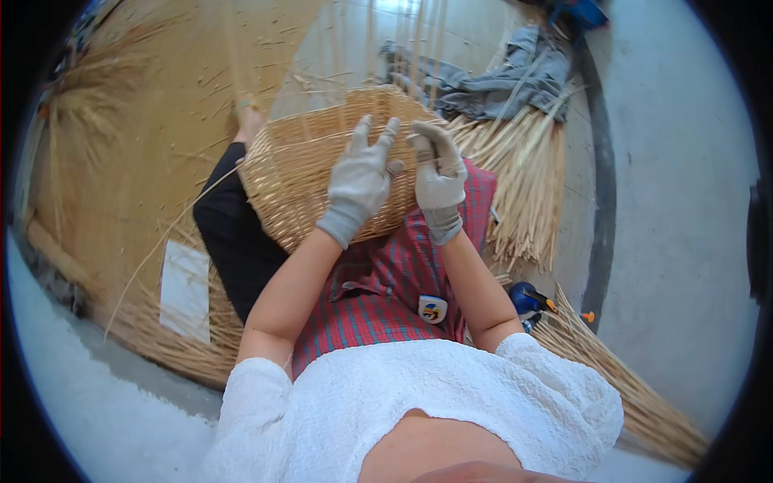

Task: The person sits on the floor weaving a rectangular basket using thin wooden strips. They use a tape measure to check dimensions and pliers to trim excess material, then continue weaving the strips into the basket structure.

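Observation:
A woven wicker basket [294, 173] rests tilted across my lap, with several long upright stakes rising from its far rim. Both my hands wear whitish work gloves with grey cuffs. My left hand [361, 173] lies over the near part of the basket, its fingers stretched out and apart. Beside it, at the basket's right side, my right hand [439, 167] has its fingers bent toward the thumb; what they pinch, if anything, is too small to make out. A long loose strand [153, 248] trails from the basket's left side down to the floor.
Right of the basket lies a bundle of pale rods [527, 181] partly under a grey cloth [499, 76]. More rods [620, 378] and a blue tool with orange parts [527, 299] lie lower right. A white sheet [184, 290] and loose straw [88, 121] lie left.

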Tool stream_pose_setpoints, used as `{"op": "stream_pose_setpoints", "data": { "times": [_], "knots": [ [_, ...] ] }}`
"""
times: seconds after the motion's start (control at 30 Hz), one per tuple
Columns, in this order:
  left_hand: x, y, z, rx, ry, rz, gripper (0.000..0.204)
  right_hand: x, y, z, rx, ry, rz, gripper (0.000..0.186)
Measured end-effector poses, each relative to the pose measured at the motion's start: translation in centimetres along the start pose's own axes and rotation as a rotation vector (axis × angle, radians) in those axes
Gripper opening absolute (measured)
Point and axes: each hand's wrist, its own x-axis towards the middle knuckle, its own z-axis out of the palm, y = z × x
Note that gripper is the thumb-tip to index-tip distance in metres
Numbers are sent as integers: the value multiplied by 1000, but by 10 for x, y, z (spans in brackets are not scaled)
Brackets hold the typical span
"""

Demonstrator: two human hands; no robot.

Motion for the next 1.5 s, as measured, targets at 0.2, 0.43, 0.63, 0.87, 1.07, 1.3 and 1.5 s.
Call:
{"op": "stream_pose_setpoints", "data": {
  "times": [0.2, 0.43, 0.63, 0.87, 1.07, 1.3, 1.5],
  "knots": [
    [-94, -102, -37, -791, 423, -606, 24, -15, -39, 102, -184, -722, 15, 27],
    [-90, -177, -71, -1414, 686, -885, 19, 16, -23, 208, -482, -988, 251, 35],
    [-96, -196, -61, -1340, 568, -914, 18, 23, -40, 213, -444, -1033, 508, 32],
    [-72, -285, -21, -2111, -164, -743, 40, 5, -7, 223, -631, -810, -9, 26],
    [-41, -241, -64, -1825, -101, -821, 29, 7, -25, 195, -559, -820, 111, 33],
    [-29, -89, -81, -1815, 140, -522, 32, 28, -99, 57, -128, -828, 285, 24],
    [-4, -12, -46, -1505, 352, -577, 36, 64, -39, 3, -19, -909, 242, 23]
  ]
}}
